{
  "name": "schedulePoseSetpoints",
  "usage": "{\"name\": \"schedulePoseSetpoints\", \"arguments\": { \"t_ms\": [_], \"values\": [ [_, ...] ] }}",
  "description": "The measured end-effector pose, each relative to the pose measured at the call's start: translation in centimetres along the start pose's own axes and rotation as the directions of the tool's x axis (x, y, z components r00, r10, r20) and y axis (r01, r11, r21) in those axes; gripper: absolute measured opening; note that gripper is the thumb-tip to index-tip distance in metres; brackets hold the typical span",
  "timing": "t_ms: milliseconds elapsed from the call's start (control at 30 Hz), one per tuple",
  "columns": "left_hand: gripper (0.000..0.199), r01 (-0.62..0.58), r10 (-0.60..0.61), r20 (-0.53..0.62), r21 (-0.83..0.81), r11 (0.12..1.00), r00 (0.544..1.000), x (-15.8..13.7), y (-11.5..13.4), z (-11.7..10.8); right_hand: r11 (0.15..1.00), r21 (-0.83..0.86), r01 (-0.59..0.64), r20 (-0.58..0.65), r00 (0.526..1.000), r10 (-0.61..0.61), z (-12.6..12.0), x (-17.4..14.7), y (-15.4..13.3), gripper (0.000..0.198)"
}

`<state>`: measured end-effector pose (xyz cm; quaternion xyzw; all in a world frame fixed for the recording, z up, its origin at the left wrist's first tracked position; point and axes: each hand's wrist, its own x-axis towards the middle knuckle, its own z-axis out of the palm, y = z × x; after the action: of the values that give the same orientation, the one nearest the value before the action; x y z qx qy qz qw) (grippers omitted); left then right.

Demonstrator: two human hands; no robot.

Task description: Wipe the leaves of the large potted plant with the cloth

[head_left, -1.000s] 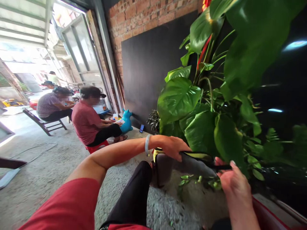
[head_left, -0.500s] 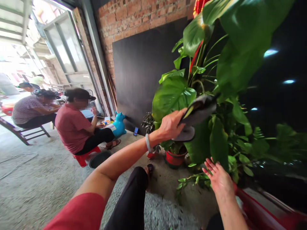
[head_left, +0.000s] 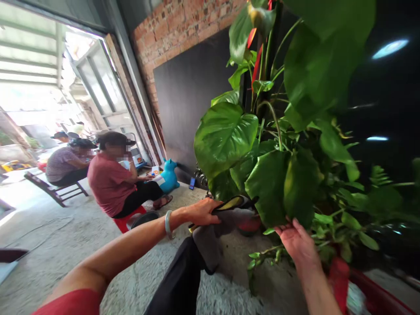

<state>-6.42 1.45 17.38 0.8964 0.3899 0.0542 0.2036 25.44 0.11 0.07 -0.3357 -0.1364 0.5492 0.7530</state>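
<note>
My left hand (head_left: 205,211), with a pale bangle at the wrist, is closed on a grey cloth (head_left: 213,245) with a dark and yellow edge. The cloth hangs below the fingers, in front of the plant's lower leaves. My right hand (head_left: 297,240), palm turned up, has its fingers and thumb at the lower tip of a large green leaf (head_left: 300,188); the leaf partly hides the fingertips. Beside it hangs another broad leaf (head_left: 267,188) with a ragged edge. A larger glossy leaf (head_left: 226,135) spreads above my left hand.
To the left a person in a red shirt (head_left: 110,183) sits on a red stool (head_left: 123,223), near a blue animal-shaped toy (head_left: 169,177). A phone (head_left: 192,183) stands by the dark board (head_left: 187,96). Trailing stems (head_left: 259,258) lie low, and a red object (head_left: 339,280) is at lower right.
My left hand has moved down and left with the cloth, away from the upper leaves. My right hand has closed its spread fingers at the hanging leaf's tip. The view has shifted.
</note>
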Motion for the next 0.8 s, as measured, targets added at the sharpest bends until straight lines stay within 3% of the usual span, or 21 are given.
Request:
{"name": "schedulePoseSetpoints", "arguments": {
  "t_ms": [100,133,200,267,300,333,367,433,500,567,600,667,733,800],
  "values": [
    [0.034,0.072,-0.071,-0.225,-0.001,0.997,0.972,0.7,-0.3,-2.1,0.998,0.066,0.011,-0.067,0.998,-0.007,-0.7,-0.5,-0.4,0.011],
    [0.032,0.104,-0.101,-0.345,-0.009,0.995,0.933,1.4,-0.3,-2.9,0.997,0.082,0.016,-0.096,0.995,-0.008,-0.9,-0.7,-0.7,0.01],
    [0.033,0.191,-0.166,-0.573,-0.017,0.982,0.803,3.2,0.0,-4.2,0.994,0.103,0.032,-0.132,0.991,-0.019,-1.1,-1.1,-1.2,0.012],
    [0.036,0.267,-0.179,-0.696,0.018,0.964,0.695,5.4,0.5,-4.5,0.993,0.107,0.043,-0.136,0.99,-0.028,-0.8,-1.3,-1.4,0.014],
    [0.037,0.28,-0.154,-0.7,0.069,0.957,0.698,6.4,0.7,-4.2,0.993,0.107,0.046,-0.133,0.991,-0.032,-0.6,-1.4,-1.4,0.015],
    [0.039,0.28,-0.121,-0.658,0.143,0.949,0.744,7.1,0.9,-3.5,0.994,0.103,0.045,-0.132,0.991,-0.031,-0.3,-1.5,-1.2,0.015],
    [0.042,0.268,-0.095,-0.567,0.231,0.935,0.818,7.5,0.9,-2.6,0.995,0.097,0.037,-0.139,0.99,-0.023,-0.1,-1.6,-1.1,0.015],
    [0.047,0.211,-0.112,-0.257,0.398,0.893,0.96,7.2,0.8,-0.7,0.996,0.088,0.021,-0.161,0.987,-0.007,0.2,-1.8,-0.9,0.014],
    [0.047,0.125,-0.16,0.038,0.463,0.878,0.986,5.4,0.6,0.4,0.995,0.097,0.006,-0.159,0.987,0.01,0.0,-2.0,-1.0,0.013],
    [0.047,0.033,-0.091,0.118,0.417,0.908,0.989,2.9,0.8,-0.2,0.993,0.115,0.013,-0.136,0.991,0.003,-0.5,-2.1,-1.5,0.013],
    [0.047,-0.005,-0.024,0.074,0.374,0.927,0.997,1.9,1.1,-1.2,0.992,0.121,0.021,-0.13,0.991,-0.005,-0.8,-2.0,-1.7,0.013],
    [0.045,-0.024,0.066,-0.129,0.305,0.952,0.989,0.9,1.9,-3.9,0.992,0.125,0.022,-0.154,0.988,-0.002,-1.2,-1.8,-2.1,0.011],
    [0.042,0.055,0.054,-0.383,0.268,0.962,0.922,1.9,2.4,-5.9,0.991,0.13,0.025,-0.181,0.984,-0.001,-1.3,-1.3,-2.0,0.013],
    [0.041,0.196,-0.015,-0.571,0.257,0.946,0.821,4.2,2.0,-6.0,0.991,0.128,0.041,-0.168,0.986,-0.019,-1.3,-0.9,-1.5,0.015]
  ]
}}
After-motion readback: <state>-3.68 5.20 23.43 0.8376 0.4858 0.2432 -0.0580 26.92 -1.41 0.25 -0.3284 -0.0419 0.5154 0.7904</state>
